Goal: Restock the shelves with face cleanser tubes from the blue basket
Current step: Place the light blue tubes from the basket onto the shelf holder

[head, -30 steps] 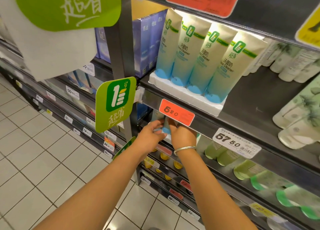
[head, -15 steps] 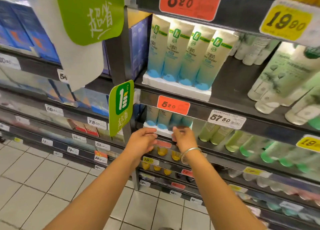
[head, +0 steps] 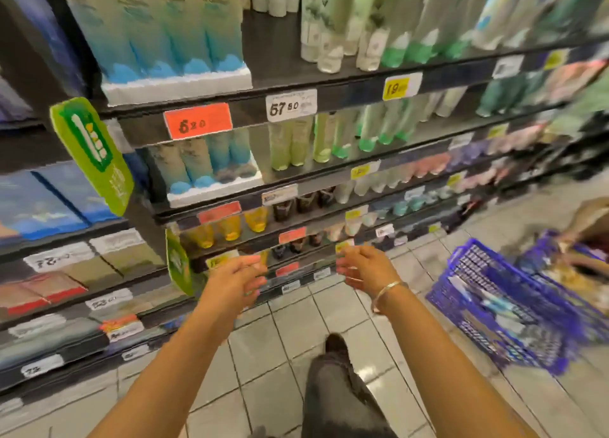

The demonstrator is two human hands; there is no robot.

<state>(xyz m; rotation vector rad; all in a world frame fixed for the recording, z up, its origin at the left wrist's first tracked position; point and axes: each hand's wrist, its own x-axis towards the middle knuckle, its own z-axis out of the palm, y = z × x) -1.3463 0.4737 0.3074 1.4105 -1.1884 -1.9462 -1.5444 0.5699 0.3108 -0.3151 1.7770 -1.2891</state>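
Blue-and-cream face cleanser tubes (head: pixel 204 164) stand cap-down in a white tray (head: pixel 214 192) on the second shelf, under an orange 5.20 tag. A fuller row of the same tubes (head: pixel 171 35) fills a tray on the shelf above. My left hand (head: pixel 235 277) and my right hand (head: pixel 362 266), which wears a silver bangle, hang empty in front of the low shelves with fingers apart. The blue basket (head: pixel 501 302) sits on the floor at the right and holds more tubes.
A green hanging sign (head: pixel 95 154) juts out from the shelf post at the left. Green and white tubes (head: pixel 362 131) line the shelves to the right. My leg and shoe (head: pixel 336 371) stand on the tiled floor. A second basket and another person's hand (head: pixel 580 256) are at the far right.
Both hands have drawn back and down from the second-shelf tray, now empty and apart. The view has swung down and right, which brings the blue basket into sight.
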